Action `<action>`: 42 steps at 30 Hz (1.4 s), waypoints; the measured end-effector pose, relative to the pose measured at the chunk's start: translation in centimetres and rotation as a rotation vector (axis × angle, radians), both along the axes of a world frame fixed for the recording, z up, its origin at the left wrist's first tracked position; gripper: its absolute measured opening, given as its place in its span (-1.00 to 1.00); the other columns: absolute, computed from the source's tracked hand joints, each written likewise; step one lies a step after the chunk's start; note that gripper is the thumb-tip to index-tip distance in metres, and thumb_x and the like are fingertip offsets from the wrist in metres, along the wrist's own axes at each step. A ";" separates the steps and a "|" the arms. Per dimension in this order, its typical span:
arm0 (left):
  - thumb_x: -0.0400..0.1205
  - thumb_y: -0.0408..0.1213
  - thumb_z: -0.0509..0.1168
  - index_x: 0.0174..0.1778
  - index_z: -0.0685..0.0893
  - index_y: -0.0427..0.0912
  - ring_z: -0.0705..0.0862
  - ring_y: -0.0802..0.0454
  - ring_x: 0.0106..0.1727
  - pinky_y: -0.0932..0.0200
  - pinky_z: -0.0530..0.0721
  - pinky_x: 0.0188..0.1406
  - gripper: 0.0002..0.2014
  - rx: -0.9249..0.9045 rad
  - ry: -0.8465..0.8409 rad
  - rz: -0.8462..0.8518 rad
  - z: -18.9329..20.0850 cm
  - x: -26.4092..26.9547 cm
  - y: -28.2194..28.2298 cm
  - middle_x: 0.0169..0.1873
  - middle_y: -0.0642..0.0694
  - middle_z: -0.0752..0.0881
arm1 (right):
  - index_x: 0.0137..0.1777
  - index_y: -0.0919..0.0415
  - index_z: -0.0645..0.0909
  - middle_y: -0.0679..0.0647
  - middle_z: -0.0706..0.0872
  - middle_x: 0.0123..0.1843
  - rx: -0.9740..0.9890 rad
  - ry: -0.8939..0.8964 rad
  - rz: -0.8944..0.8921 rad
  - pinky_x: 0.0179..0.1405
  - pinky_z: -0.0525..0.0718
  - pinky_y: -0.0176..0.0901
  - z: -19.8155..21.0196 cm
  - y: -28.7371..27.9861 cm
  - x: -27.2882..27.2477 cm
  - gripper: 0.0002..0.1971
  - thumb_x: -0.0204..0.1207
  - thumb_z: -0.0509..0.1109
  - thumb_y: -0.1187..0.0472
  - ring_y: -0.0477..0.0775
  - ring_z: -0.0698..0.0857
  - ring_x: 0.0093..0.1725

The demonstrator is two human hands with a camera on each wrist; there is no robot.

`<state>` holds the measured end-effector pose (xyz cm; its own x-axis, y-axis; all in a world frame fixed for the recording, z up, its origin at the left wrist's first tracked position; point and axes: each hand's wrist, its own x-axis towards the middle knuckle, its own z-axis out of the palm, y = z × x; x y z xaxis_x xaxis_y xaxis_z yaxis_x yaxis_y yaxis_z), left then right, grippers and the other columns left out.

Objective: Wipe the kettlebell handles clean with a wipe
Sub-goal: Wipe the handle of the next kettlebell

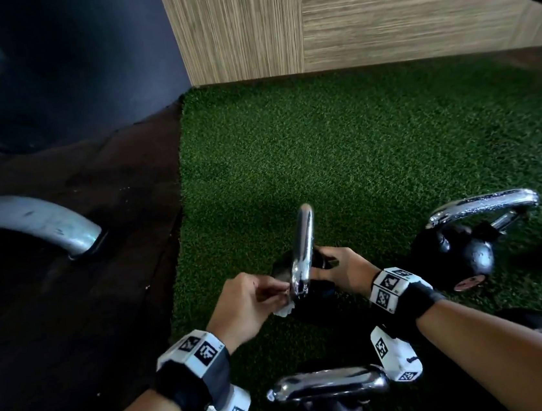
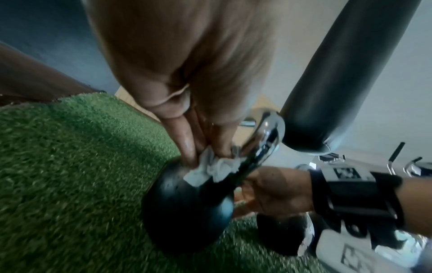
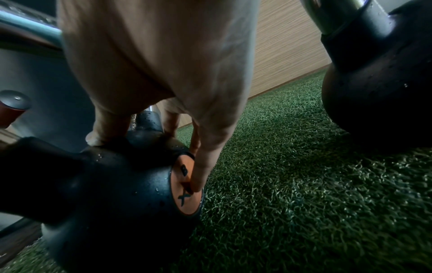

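Kettlebell (image 1: 309, 288) under work sits on the green turf (image 1: 357, 148) between both hands, upright, its chrome handle (image 1: 303, 245) seen edge-on, the loop's long axis running away from the person. The left hand (image 1: 243, 304) pinches a crumpled white wipe (image 2: 210, 169) against the handle's near base, just left of it. The right hand (image 1: 340, 266) curls around the black ball, steadying it. Judging by this, wiping should travel up and away along the loop. Another kettlebell (image 1: 457, 251) lies farther right.
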<state>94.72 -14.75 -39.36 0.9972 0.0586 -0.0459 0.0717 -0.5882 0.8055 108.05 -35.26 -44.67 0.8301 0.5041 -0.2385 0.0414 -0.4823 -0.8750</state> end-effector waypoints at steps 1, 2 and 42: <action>0.54 -0.29 0.61 0.04 0.92 -0.01 0.82 0.40 -0.09 0.53 0.62 -0.06 -0.82 0.004 -0.012 0.012 -0.3 -0.1 -0.1 -0.12 0.16 0.90 | 0.24 -0.10 0.75 -0.04 0.87 0.05 -0.013 -0.005 0.011 0.30 0.71 0.19 0.3 0.1 0.0 -0.44 0.25 0.64 -0.28 0.02 0.82 0.11; 0.55 -0.28 0.60 0.06 0.92 -0.03 0.82 0.36 -0.08 0.50 0.64 -0.05 -0.82 -0.006 -0.010 0.021 -0.5 0.0 0.0 -0.11 0.13 0.90 | 0.26 -0.07 0.74 -0.02 0.86 0.08 -0.045 -0.006 0.034 0.32 0.70 0.18 0.7 0.2 0.0 -0.48 0.32 0.63 -0.22 0.03 0.81 0.14; 0.25 0.07 0.75 0.78 0.08 -0.09 0.18 -0.08 0.77 -0.10 0.23 0.76 0.30 0.287 0.025 -0.249 -3.2 4.9 -2.5 0.73 -0.09 0.21 | -0.14 0.03 0.82 -0.07 0.76 -0.28 -0.176 -0.199 -0.386 -0.27 0.60 -0.33 6.4 2.1 1.3 -0.93 0.39 0.63 0.12 -0.03 0.75 -0.18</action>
<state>99.63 -17.29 -42.53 0.9813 -0.1712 -0.0878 -0.0840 -0.7918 0.6050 109.34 -33.18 -38.32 0.9872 0.1159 -0.1097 -0.0111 -0.6358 -0.7718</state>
